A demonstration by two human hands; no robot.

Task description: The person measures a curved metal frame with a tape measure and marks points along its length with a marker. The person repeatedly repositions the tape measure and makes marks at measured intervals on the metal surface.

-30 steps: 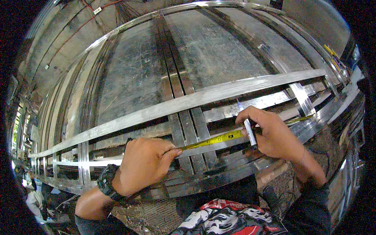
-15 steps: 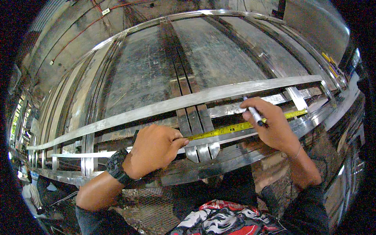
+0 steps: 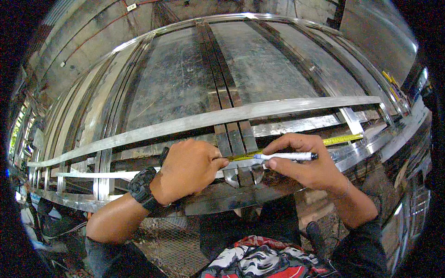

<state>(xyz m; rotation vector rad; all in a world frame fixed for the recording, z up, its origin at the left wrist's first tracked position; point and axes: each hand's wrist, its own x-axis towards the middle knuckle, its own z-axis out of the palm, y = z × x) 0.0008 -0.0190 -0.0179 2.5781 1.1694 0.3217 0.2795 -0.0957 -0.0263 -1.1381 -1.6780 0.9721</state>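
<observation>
My left hand [image 3: 189, 167] is closed, its thumb and forefinger pinching the yellow blade of a tape measure [image 3: 343, 139]. The rest of the tape measure is hidden by that hand. The blade runs right, along a narrow metal bar [image 3: 116, 175], and ends near a short upright metal piece [image 3: 353, 123]. My right hand [image 3: 310, 167] grips a white marker [image 3: 289, 156] between thumb and fingers. Its pale bluish tip points left, close over the blade and bar; whether it touches cannot be made out. The marker's dark end points right.
A long flat silver bar [image 3: 181, 128] crosses the metal frame [image 3: 83, 204] just beyond my hands. Paired dark metal rails [image 3: 218, 83] run away from me. Yellow-handled items [image 3: 390, 78] lie at the far right. Wire mesh [image 3: 174, 241] shows below, near my feet.
My right hand has moved left and slightly down toward my left hand. The marker has turned from steeply slanted to nearly level, tip leftward. My left hand keeps its pinch on the tape measure.
</observation>
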